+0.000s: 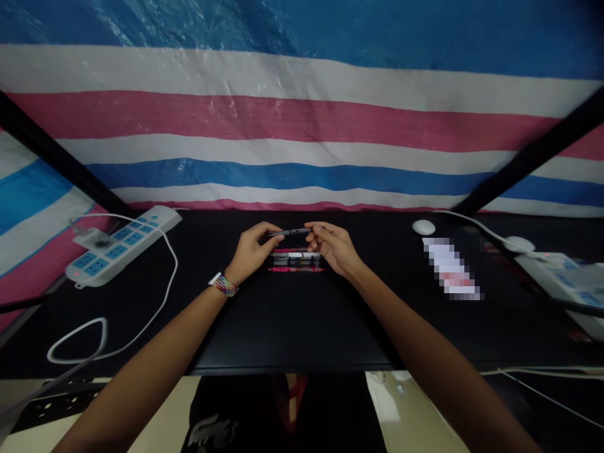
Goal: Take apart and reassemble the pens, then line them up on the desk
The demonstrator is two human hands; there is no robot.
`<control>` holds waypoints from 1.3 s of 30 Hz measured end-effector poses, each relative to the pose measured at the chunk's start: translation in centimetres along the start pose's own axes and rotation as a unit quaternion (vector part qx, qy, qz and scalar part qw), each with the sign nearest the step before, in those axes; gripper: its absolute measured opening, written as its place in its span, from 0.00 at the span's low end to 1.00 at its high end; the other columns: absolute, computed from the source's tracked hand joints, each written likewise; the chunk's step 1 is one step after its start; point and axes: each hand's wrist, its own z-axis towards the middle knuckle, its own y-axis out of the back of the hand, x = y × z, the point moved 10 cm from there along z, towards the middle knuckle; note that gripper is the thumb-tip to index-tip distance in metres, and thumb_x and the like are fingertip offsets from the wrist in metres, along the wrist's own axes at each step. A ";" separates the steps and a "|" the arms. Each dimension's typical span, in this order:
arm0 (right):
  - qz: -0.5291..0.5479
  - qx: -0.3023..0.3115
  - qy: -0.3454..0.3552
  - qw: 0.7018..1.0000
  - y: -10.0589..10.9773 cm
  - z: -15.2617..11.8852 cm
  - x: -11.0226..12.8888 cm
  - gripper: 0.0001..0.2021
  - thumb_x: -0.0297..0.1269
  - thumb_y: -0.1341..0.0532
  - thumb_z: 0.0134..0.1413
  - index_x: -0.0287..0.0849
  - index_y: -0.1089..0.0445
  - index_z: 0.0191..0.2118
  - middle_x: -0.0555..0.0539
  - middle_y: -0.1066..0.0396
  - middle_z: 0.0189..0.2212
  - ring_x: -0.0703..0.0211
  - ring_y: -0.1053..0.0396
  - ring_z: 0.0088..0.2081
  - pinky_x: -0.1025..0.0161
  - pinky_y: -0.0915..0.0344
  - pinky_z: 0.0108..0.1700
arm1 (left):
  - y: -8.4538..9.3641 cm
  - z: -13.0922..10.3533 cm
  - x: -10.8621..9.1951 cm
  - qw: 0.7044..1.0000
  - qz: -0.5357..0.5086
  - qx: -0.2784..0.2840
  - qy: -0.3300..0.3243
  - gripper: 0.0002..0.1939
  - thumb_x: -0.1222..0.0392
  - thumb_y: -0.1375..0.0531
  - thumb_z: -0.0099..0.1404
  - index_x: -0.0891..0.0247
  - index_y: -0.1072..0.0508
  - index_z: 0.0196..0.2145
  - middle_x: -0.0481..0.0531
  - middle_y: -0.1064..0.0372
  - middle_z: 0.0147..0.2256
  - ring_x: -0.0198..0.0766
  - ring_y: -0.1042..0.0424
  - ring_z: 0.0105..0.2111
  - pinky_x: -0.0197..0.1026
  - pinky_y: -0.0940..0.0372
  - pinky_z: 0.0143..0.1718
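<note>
Working over the black matte tabletop (292,314), I keep the white power strip with blue sockets (120,244) well off to my left. My left hand (250,251) and right hand (333,246) pinch opposite ends of a slim dark pen (290,232), held just above a row of pens (296,261). Loosening either pinch could drop it and scatter that row.

Matt black table (292,327); glossy plastic tarp (302,119); smooth plastic power strip (123,242).

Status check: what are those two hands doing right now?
Left hand and right hand pinch a slim dark pen. More pens lie below. Nothing obstructs.
</note>
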 end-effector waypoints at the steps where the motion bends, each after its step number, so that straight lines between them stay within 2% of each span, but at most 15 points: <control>1: 0.000 0.005 0.000 1.000 -0.1 0.0 0.1 0.16 0.47 0.20 0.52 0.44 0.14 0.43 0.49 0.21 0.30 0.63 0.30 0.28 0.60 0.24 0.35 | -0.1 0.0 -0.1 1.000 0.005 0.006 0.002 0.14 0.49 0.34 0.75 0.60 0.18 0.35 0.51 0.22 0.31 0.41 0.23 0.33 0.43 0.31 0.38; 3: 0.001 0.012 0.001 1.000 -0.2 0.0 0.3 0.17 0.47 0.19 0.51 0.44 0.14 0.43 0.49 0.22 0.30 0.63 0.30 0.28 0.60 0.25 0.35 | -0.3 -0.1 -0.1 1.000 0.008 0.017 0.012 0.20 0.48 0.38 0.78 0.60 0.19 0.30 0.49 0.26 0.26 0.39 0.26 0.29 0.42 0.33 0.36; 4: 0.002 0.011 0.001 1.000 -0.1 0.0 0.4 0.17 0.48 0.19 0.50 0.44 0.14 0.43 0.49 0.22 0.30 0.63 0.30 0.27 0.60 0.25 0.34 | -0.5 -0.1 -0.1 1.000 0.003 0.019 0.017 0.20 0.48 0.38 0.78 0.60 0.19 0.30 0.49 0.26 0.26 0.39 0.27 0.28 0.42 0.34 0.34; 8: -0.003 -0.013 -0.001 1.000 0.6 0.1 0.0 0.18 0.50 0.19 0.51 0.43 0.14 0.42 0.49 0.22 0.30 0.63 0.31 0.27 0.59 0.24 0.35 | -0.4 -0.1 -0.5 1.000 -0.019 -0.004 -0.017 0.07 0.54 0.29 0.69 0.60 0.18 0.38 0.51 0.21 0.36 0.41 0.23 0.35 0.42 0.31 0.38; 12: -0.017 -0.028 -0.012 0.999 0.9 0.1 -0.7 0.15 0.48 0.22 0.56 0.44 0.15 0.42 0.47 0.21 0.32 0.61 0.30 0.29 0.56 0.22 0.38 | -0.1 -0.3 -1.4 0.997 0.015 -0.028 -0.069 0.04 0.59 0.30 0.68 0.60 0.21 0.36 0.52 0.23 0.38 0.43 0.23 0.39 0.45 0.30 0.42; 14: -0.020 -0.024 -0.013 0.999 0.7 0.0 -0.7 0.14 0.47 0.22 0.57 0.45 0.15 0.43 0.48 0.21 0.33 0.61 0.29 0.29 0.56 0.22 0.39 | -0.1 -0.3 -1.3 0.998 0.023 -0.022 -0.061 0.03 0.60 0.30 0.68 0.59 0.20 0.39 0.53 0.22 0.39 0.43 0.22 0.40 0.46 0.29 0.43; 17: -0.018 -0.010 -0.011 1.000 0.4 -0.1 -0.6 0.14 0.47 0.22 0.56 0.46 0.15 0.44 0.48 0.21 0.33 0.61 0.29 0.30 0.55 0.22 0.39 | -0.4 -0.2 -0.5 1.000 0.012 0.010 -0.021 0.07 0.55 0.33 0.73 0.59 0.18 0.45 0.53 0.19 0.40 0.43 0.21 0.40 0.46 0.29 0.45; 21: -0.022 -0.006 -0.010 1.000 0.4 -0.1 -0.6 0.14 0.47 0.22 0.55 0.45 0.14 0.43 0.48 0.21 0.32 0.61 0.29 0.29 0.56 0.22 0.39 | -0.3 -0.1 -0.5 0.999 0.020 0.018 -0.021 0.11 0.53 0.35 0.76 0.59 0.16 0.38 0.51 0.23 0.33 0.41 0.24 0.35 0.45 0.32 0.39; 25: -0.028 -0.008 -0.002 1.000 0.5 -0.1 -0.6 0.16 0.48 0.20 0.52 0.45 0.14 0.42 0.48 0.21 0.32 0.61 0.29 0.29 0.56 0.21 0.38 | -0.1 0.0 -1.0 0.999 0.014 0.001 -0.043 0.04 0.57 0.30 0.71 0.58 0.15 0.39 0.52 0.21 0.37 0.41 0.24 0.37 0.44 0.31 0.39; 28: -0.038 -0.009 0.003 0.999 0.4 -0.2 -0.3 0.17 0.49 0.20 0.51 0.45 0.14 0.42 0.48 0.20 0.32 0.61 0.28 0.29 0.55 0.21 0.39 | -0.1 0.0 -1.3 0.998 0.022 -0.001 -0.053 0.03 0.58 0.29 0.70 0.58 0.16 0.39 0.52 0.21 0.38 0.42 0.24 0.38 0.45 0.30 0.41; 31: -0.087 -0.008 0.009 0.996 0.7 -0.3 0.2 0.19 0.49 0.21 0.52 0.47 0.14 0.47 0.47 0.19 0.34 0.59 0.26 0.31 0.52 0.21 0.42 | 0.0 0.0 -1.1 0.998 0.026 -0.003 -0.052 0.03 0.58 0.29 0.69 0.58 0.17 0.39 0.53 0.21 0.38 0.42 0.23 0.39 0.46 0.29 0.42; 33: -0.144 -0.013 0.028 0.989 1.2 -0.3 0.9 0.20 0.49 0.21 0.52 0.48 0.14 0.49 0.47 0.18 0.36 0.57 0.24 0.32 0.50 0.21 0.44 | 0.2 0.1 -0.8 0.999 0.020 -0.005 -0.046 0.03 0.59 0.29 0.69 0.59 0.17 0.39 0.53 0.21 0.39 0.42 0.23 0.39 0.46 0.28 0.43; 35: -0.217 -0.025 0.068 0.973 1.9 -0.2 1.9 0.18 0.47 0.22 0.52 0.48 0.13 0.48 0.47 0.17 0.36 0.55 0.22 0.34 0.49 0.21 0.46 | 0.2 0.1 -0.3 0.999 0.020 -0.004 -0.042 0.02 0.60 0.29 0.68 0.59 0.18 0.38 0.53 0.21 0.39 0.43 0.22 0.40 0.47 0.28 0.44; 39: -0.379 -0.037 0.153 0.912 2.4 -0.2 3.5 0.08 0.39 0.26 0.56 0.48 0.13 0.42 0.44 0.15 0.43 0.49 0.19 0.42 0.48 0.23 0.51 | -0.3 0.2 0.8 0.998 0.057 0.017 -0.034 0.02 0.62 0.31 0.69 0.58 0.17 0.40 0.54 0.20 0.41 0.44 0.22 0.42 0.48 0.27 0.46</control>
